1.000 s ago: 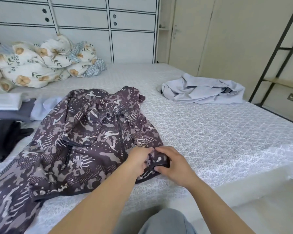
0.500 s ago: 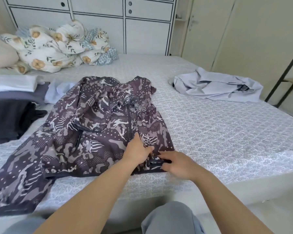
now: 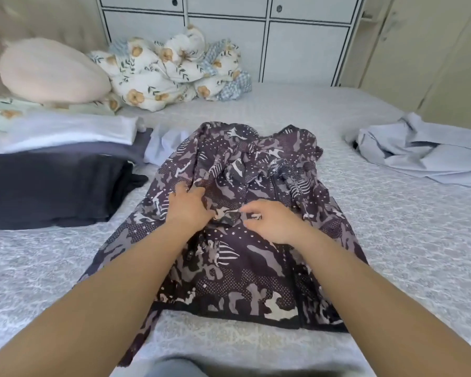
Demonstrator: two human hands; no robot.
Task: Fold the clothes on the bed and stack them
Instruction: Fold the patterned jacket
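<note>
1. Head view: camouflage jacket [image 3: 245,235] lies mid-bed, reaching the near edge; its left sleeve is partly hidden under the forearm.
2. Left hand [image 3: 189,206] clutches bunched fabric.
3. Right hand [image 3: 273,223], fingers curled, pinches fabric; grip blurred.

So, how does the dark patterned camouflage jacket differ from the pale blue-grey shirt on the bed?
The dark patterned camouflage jacket is purple-brown with white marks; the pale blue-grey shirt is plain and light. The jacket lies spread out in front of the person, with the left hand and the right hand on it; the shirt lies crumpled at the far right, untouched. Both lie unfolded on the white patterned bedspread.
</note>
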